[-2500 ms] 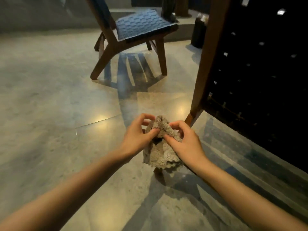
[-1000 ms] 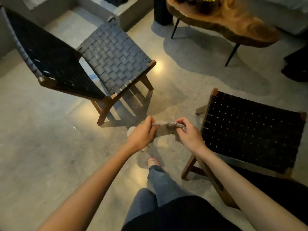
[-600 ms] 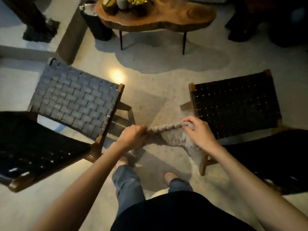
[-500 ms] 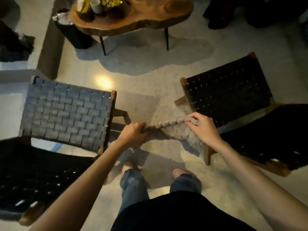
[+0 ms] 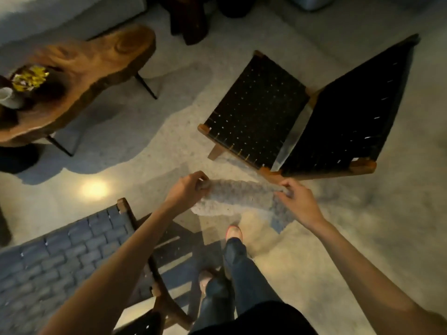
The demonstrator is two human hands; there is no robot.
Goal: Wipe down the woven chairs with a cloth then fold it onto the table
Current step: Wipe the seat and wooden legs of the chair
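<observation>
Both hands up front, cloth stretched between them over the floor. Left hand pinches its left end, right hand pinches the right end; rest of cloth sags below. Black woven chair just beyond, grey-blue woven chair at lower left. Wooden tabletop far left w/ cup & yellow flowers.

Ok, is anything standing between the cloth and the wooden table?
Nothing visible does. The cloth, pinched between the left hand and the right hand, has only bare floor between it and the table. The grey woven chair sits lower left, off that line.
</observation>
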